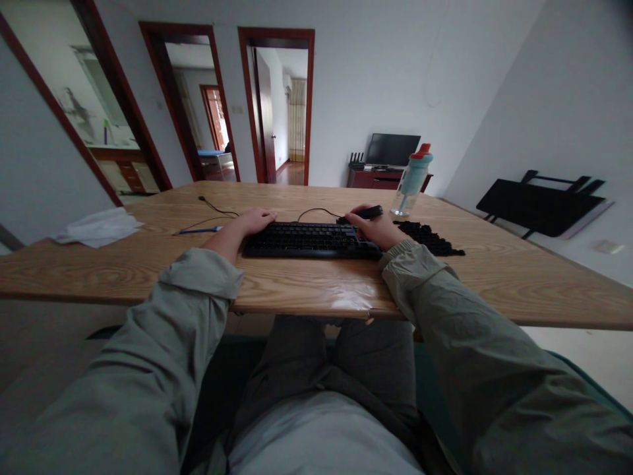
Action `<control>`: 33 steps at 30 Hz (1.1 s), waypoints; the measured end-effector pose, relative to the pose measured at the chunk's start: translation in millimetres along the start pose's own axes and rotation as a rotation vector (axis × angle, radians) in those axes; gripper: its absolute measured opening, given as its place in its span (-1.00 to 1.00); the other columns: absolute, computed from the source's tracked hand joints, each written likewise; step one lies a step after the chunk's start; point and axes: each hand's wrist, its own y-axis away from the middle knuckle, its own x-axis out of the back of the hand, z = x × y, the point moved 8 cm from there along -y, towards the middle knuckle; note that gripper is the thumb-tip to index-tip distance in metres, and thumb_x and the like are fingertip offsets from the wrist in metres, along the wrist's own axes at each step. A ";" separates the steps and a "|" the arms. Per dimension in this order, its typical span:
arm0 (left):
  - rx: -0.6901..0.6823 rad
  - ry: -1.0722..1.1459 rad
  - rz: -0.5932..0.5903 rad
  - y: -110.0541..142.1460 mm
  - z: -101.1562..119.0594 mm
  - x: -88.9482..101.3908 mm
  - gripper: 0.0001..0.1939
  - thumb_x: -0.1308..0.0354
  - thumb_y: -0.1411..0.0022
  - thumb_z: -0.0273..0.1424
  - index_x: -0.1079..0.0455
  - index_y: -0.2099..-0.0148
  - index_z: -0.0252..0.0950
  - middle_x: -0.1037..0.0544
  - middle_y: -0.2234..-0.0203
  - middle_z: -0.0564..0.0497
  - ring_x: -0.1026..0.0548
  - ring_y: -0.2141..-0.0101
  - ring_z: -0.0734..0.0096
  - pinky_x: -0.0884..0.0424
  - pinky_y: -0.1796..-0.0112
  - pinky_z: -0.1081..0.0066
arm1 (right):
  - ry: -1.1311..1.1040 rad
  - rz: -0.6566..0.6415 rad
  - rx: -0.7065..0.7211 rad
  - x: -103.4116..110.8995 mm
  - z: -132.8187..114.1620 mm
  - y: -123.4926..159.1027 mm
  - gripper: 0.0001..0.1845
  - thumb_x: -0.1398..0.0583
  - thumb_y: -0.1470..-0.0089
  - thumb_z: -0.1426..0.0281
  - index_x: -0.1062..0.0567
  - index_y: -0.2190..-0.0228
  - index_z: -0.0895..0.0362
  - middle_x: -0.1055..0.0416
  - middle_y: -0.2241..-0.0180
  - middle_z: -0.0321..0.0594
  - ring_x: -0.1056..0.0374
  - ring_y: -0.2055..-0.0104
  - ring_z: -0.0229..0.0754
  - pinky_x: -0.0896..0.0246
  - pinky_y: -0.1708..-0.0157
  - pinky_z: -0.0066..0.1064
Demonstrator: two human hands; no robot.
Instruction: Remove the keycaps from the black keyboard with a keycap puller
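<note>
A black keyboard (311, 241) lies across the wooden table in front of me. Over its far left corner rests my left hand (253, 221), gripping the edge with the fingers close together. My right hand (374, 227) is closed around a black-handled brush (370, 212), above the keyboard's right part. The brush's dark tip points left, near the far edge of the keys; whether it touches them I cannot tell. A spread of small black pieces, which look like loose keycaps (430, 239), lies just right of my right hand.
A thin blue-handled tool (200, 230) and a black cable (217, 209) lie left of the keyboard. White tissue (99, 227) sits at the table's left. A clear and teal water bottle (411, 181) stands behind the black pieces. The table's front edge (316, 310) is close to my body.
</note>
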 end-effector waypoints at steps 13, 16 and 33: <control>0.003 0.010 0.000 0.3 0.3 -0.1 -0.56 -0.02 -0.18 -0.06 -0.57 0.17 -0.24 -0.61 0.19 -0.12 -0.51 0.16 0.12 -0.35 0.09 0.30 | -0.494 0.060 -0.168 -5.0 11.9 0.1 -0.73 -0.24 0.10 0.26 -0.30 0.37 0.08 -0.46 0.31 -0.29 -0.48 0.41 -0.23 -0.42 0.46 -0.40; 0.000 0.022 -0.005 -0.2 0.1 -1.0 -0.56 -0.03 -0.18 -0.06 -0.57 0.18 -0.25 -0.61 0.20 -0.12 -0.51 0.18 0.13 -0.36 0.10 0.30 | -0.569 0.066 -0.173 -2.5 12.2 0.3 -0.77 -0.19 0.11 0.29 -0.28 0.38 0.07 -0.45 0.30 -0.30 -0.48 0.40 -0.24 -0.42 0.41 -0.39; -0.039 -0.003 -0.020 1.8 6.3 -1.2 -0.56 0.03 -0.21 -0.07 -0.56 0.19 -0.24 -0.61 0.19 -0.10 -0.50 0.13 0.13 -0.35 0.06 0.30 | -0.594 -0.106 -0.234 -37.5 14.7 3.6 -0.83 -0.18 0.13 0.39 -0.30 0.40 0.11 -0.47 0.32 -0.21 -0.48 0.45 -0.16 -0.42 0.45 -0.33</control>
